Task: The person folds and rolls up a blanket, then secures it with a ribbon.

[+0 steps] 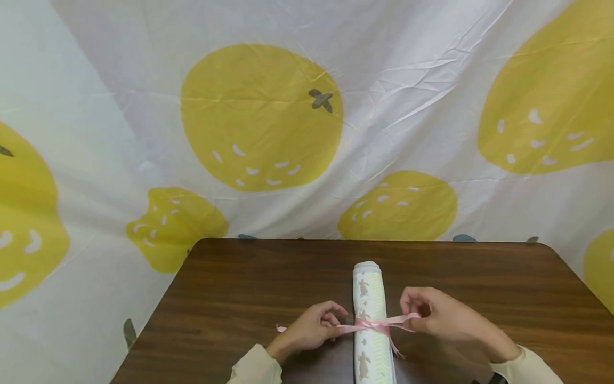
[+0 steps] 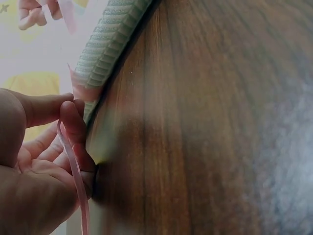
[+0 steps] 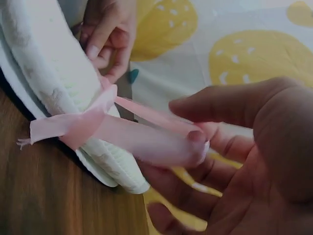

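A white rolled cloth (image 1: 370, 290) with brown rabbit prints lies lengthwise on the table. A pink ribbon (image 1: 373, 324) wraps around its middle and crosses over on top. To the left of the roll, my left hand (image 1: 310, 328) pinches one ribbon end between thumb and index finger. The loose ribbon tail (image 2: 78, 181) hangs down past the palm in the left wrist view. My right hand (image 1: 446, 318), on the roll's other side, holds a ribbon loop (image 3: 146, 142) drawn out to the right. A short frayed end (image 3: 46, 128) sticks out beside the crossing.
The dark brown wooden table (image 1: 240, 288) has rounded far corners. Behind it hangs a white curtain (image 1: 384, 96) printed with large yellow fruits. Pale sleeves (image 1: 256, 367) cover both forearms, and a dark band shows by the right cuff.
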